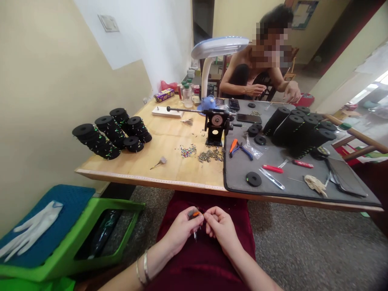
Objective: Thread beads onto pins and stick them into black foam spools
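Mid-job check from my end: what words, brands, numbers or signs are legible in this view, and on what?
None can be read with certainty.
Purple-and-yellow box: printing too blurred.
Round dial: markings too small.
Pale strip along the front edge: marks too small.
Framed wall panel: unreadable.
Round black container: label unreadable.

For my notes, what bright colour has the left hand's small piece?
The small piece shows orange, seen in the head view.

Five black spool stacks (97,141) stand at left, one lamp (206,72) upper centre, two red handles (273,168) (303,163) at right. Two hands (182,224) (222,226) are lower centre, one glove (38,228) lower left.
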`<state>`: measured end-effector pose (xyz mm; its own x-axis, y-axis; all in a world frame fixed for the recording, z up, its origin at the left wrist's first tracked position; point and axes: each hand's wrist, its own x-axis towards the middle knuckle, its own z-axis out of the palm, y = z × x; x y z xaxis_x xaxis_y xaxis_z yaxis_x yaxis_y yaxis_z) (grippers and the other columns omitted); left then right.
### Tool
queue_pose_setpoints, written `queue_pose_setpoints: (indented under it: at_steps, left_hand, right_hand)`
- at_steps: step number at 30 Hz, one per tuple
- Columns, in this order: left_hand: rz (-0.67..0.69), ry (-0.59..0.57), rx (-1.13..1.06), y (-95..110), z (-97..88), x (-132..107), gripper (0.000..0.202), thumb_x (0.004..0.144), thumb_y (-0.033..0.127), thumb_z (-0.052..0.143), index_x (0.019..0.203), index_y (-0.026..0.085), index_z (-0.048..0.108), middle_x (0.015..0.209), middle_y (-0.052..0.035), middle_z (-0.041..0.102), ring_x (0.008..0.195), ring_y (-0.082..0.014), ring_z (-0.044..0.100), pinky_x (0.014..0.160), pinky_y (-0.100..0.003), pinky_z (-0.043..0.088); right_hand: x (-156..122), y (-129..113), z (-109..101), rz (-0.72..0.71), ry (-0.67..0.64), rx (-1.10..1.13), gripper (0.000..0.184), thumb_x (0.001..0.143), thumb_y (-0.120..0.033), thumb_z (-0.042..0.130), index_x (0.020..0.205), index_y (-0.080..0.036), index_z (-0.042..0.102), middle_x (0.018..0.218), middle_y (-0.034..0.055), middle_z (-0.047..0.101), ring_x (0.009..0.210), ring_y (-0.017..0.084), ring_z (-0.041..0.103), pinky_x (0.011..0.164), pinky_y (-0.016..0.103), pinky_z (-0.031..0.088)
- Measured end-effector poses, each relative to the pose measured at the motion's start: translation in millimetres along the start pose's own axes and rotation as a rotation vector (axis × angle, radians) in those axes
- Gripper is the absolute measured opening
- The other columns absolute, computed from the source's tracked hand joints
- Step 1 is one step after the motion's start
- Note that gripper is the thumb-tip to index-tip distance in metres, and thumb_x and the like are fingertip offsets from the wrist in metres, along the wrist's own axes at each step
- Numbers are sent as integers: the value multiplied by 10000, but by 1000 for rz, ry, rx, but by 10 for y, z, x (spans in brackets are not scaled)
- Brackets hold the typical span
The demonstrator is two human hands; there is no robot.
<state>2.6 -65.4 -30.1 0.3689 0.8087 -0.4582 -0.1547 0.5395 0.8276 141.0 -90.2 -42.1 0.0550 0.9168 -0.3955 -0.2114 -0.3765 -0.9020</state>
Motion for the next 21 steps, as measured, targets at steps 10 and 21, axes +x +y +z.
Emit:
queue_pose_setpoints:
  at_steps: [10, 21]
  left_hand:
    - [-50, -52, -99, -3, -8, 7, 325, 630, 339, 796, 666, 151, 533, 568, 67, 460, 482, -48, 353, 480, -194, 266]
    - [-150, -94, -257, 10, 8, 10, 361, 598, 315, 826, 654, 145, 512, 568, 55, 487, 448, -26, 343, 458, -185, 237]
  right_hand:
    - [-15, -46, 14, 0, -20, 12, 381, 678, -522, 702, 687, -171, 554, 388, -67, 522, 317, 52, 372, 358, 170, 281]
    - [5, -9, 19, -37, -30, 6, 375, 703, -515, 680, 683, -180, 514, 386, -73, 511, 307, 45, 349, 343, 165, 260]
